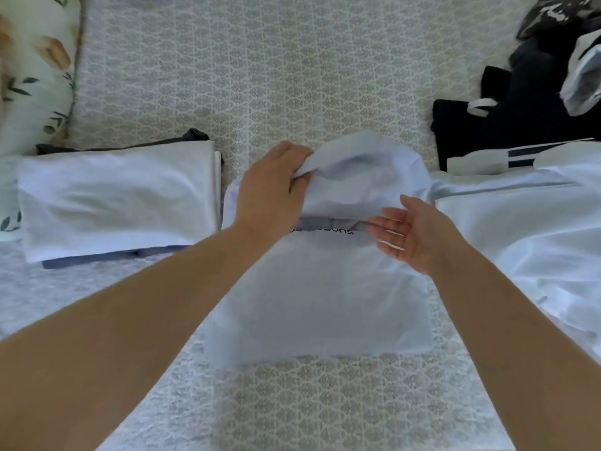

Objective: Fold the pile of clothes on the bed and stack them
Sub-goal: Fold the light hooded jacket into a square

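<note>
Clothes on the bed (292, 76) sit in three groups. At nine o'clock lies a finished stack (120, 203) — a white folded piece on top, with blue and dark layers showing beneath its edges. At the centre lies the white shirt (318, 304) now being folded, flat on the patterned cover with dark lettering showing across its middle. The left hand (270, 193) pinches the shirt's far end in its grip, fingers curled round a bunched fold and lifting it toward the near half. The right hand (409, 236) hovers just beside that fold at three o'clock of it, palm up, fingers spread and holding nothing.

From two to four o'clock waits the unfolded pile (527, 125) — dark garments behind, a large white garment (527, 229) sprawled in front. By my reckoning the job is perhaps half done: this shirt needs its last fold and a place on the stack, then the remaining heap.
</note>
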